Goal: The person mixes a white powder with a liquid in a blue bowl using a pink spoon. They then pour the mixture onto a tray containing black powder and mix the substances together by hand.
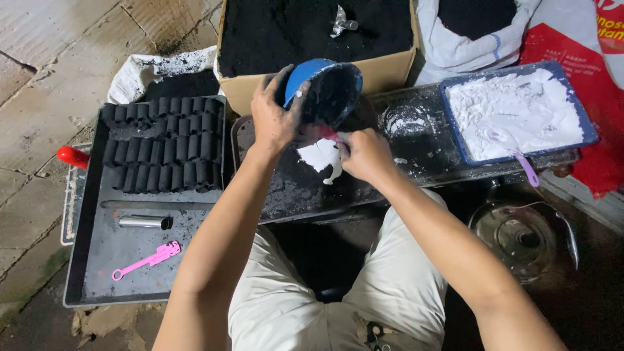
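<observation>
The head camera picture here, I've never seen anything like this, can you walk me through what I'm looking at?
This is one view from a camera worn on a person's head, looking down at their own bare hands and lap. The left hand tilts a blue bowl, black inside. The right hand is at its rim, over a white powder heap on a dark tray. To the left, another black tray holds rows of black cylinders, a metal tube and a pink tool. To the right, a blue tray holds white powder. Behind is a cardboard box of black powder.
</observation>
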